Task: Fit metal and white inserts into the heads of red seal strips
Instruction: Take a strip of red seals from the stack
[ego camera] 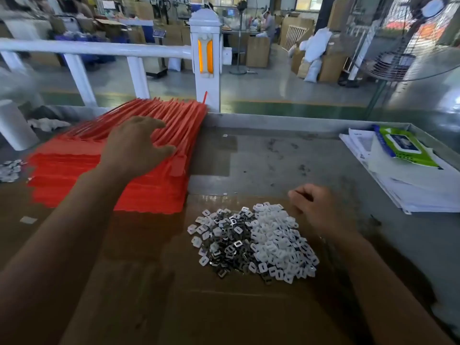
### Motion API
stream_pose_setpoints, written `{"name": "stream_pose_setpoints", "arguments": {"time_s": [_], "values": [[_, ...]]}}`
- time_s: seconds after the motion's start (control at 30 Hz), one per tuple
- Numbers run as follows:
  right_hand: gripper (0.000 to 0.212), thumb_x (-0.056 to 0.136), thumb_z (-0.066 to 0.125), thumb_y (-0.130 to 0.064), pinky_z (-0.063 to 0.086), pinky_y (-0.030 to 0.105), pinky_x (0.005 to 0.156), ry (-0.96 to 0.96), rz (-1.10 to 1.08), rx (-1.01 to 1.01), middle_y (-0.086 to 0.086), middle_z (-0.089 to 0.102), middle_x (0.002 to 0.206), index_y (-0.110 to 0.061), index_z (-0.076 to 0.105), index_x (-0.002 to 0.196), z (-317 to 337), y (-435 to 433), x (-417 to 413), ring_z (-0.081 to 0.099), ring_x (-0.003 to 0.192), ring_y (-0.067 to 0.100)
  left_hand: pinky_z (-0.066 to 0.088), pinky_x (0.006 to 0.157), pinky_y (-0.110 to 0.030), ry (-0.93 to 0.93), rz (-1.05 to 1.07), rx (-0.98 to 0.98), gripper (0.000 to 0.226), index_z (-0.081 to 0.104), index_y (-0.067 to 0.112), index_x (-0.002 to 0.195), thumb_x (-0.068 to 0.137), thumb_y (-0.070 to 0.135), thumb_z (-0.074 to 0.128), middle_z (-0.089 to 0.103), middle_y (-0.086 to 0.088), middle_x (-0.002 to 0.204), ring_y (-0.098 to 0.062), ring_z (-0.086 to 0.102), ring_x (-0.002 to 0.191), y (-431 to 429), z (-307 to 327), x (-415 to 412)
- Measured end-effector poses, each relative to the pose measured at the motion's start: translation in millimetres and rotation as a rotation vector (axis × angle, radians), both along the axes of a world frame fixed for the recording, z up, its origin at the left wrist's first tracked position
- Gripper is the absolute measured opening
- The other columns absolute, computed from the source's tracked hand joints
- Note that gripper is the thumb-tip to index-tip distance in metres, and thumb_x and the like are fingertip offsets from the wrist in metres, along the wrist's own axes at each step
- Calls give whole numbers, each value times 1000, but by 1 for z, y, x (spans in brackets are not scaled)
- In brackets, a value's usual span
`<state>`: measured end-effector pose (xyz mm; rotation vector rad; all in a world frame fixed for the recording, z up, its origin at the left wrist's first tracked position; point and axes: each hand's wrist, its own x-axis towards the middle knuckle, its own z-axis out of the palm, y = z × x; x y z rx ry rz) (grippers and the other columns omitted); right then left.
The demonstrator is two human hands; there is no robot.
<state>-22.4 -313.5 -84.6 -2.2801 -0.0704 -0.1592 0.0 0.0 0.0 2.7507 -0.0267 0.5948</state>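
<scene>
A big stack of red seal strips [74,170] lies on the left of the table, heads toward me, tails fanning to the back. My left hand [135,148] lies on top of the stack with its fingers spread, fingertips at the stack's right edge by one strip head [178,165]. In front of me on brown cardboard [149,282] sits a heap of inserts: metal ones [224,245] on the left, white ones [281,242] on the right. My right hand [321,210] hovers at the heap's far right edge, fingers curled; whether it holds an insert is hidden.
A pack of wipes [400,145] lies on stacked papers [418,188] at the table's right. More metal pieces [10,169] sit at the far left edge. A white roll [15,125] stands at back left. A white railing post [206,61] rises behind the table.
</scene>
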Motion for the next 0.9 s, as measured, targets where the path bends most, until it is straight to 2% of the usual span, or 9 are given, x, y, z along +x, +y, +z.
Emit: {"name": "stream_pose_setpoints", "arguments": {"time_s": [0.13,0.3,0.43,0.5,0.53,0.63,0.73,0.8,0.9], "values": [[17,90,57,-24,45,25,60,37,-33,49,-6,63,65,-17,63,76,-23,-2,3,59,58,10,37,100,-44,250,71,31,61,46,12,133,82,40,63,48,-15,136,-32,46,122,4,-14,7],[19,89,59,-21,43,24,58,2,-55,137,-3,62,61,-21,61,70,-26,-9,7,56,55,10,39,93,-38,174,103,-33,45,57,7,123,86,32,59,57,-18,125,-35,52,111,2,-20,11],[18,89,57,-23,42,21,57,12,-46,132,-2,64,64,-22,61,72,-27,-11,5,59,57,11,38,88,-35,175,103,-207,28,67,11,109,87,27,58,62,-15,115,-30,54,103,8,-11,13],[16,89,57,-23,42,20,57,20,-45,133,-3,65,65,-23,62,74,-27,-11,6,59,57,10,40,82,-36,80,124,-124,23,67,7,88,91,18,48,63,-21,99,-36,56,94,9,-8,15],[15,89,57,-23,44,22,58,27,-46,138,-2,65,65,-22,62,75,-26,-11,6,60,59,11,41,83,-38,-1,142,-59,25,66,2,86,92,13,44,63,-25,98,-41,56,93,12,-8,17],[16,90,57,-23,49,27,63,37,-45,160,0,66,67,-22,62,74,-26,-11,5,62,62,16,42,88,-40,-119,108,16,26,65,-1,107,91,8,48,64,-26,107,-41,58,96,18,-12,16],[16,90,57,-23,48,25,62,30,-42,161,0,66,69,-23,61,74,-23,-10,3,62,64,17,45,86,-40,-215,87,17,25,65,0,109,88,5,51,66,-25,104,-40,61,92,22,-21,16],[16,90,57,-24,48,26,64,14,-45,165,-1,66,71,-25,61,75,-20,-8,1,62,67,16,46,80,-40,-395,179,-48,30,66,3,106,89,11,43,66,-25,98,-40,61,87,25,-24,18],[16,90,57,-25,47,24,64,-5,-71,218,-4,66,73,-27,61,75,-12,-5,-3,62,70,13,45,78,-38,-512,282,-301,44,65,11,110,86,25,30,68,-19,98,-36,61,87,18,-17,13]]}}
